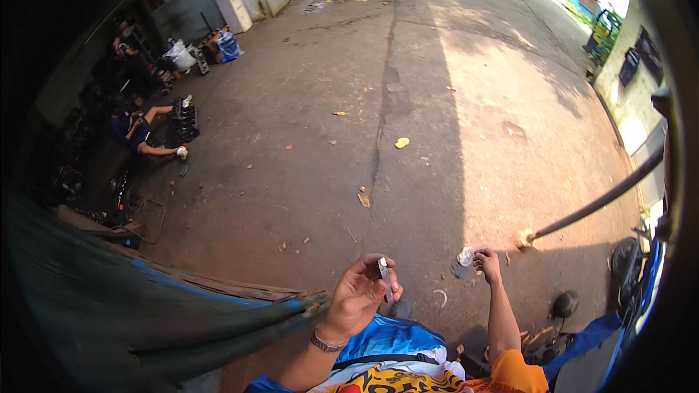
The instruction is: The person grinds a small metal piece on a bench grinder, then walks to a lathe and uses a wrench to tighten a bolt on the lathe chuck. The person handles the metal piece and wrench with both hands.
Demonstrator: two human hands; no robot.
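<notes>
My left hand (358, 292) is raised at the lower middle, a wristband on its wrist. Its thumb and fingers pinch a small, flat, silvery metal bar (386, 281), held nearly upright. Farther right, my right hand (488, 265) reaches forward with its fingers curled together. Whatever may be between those fingers is too small to make out. Just left of its fingertips is a clear container (461, 263) with something pale at its top. A gap shows between the container and the hand.
A person (138, 129) sits on the ground at left beside a dark engine block (183, 121). A dark covered bench or sheet (153, 306) fills the lower left. At right, a dark pole (597, 200) slants over the ground, with a motorcycle (628, 266) near the edge.
</notes>
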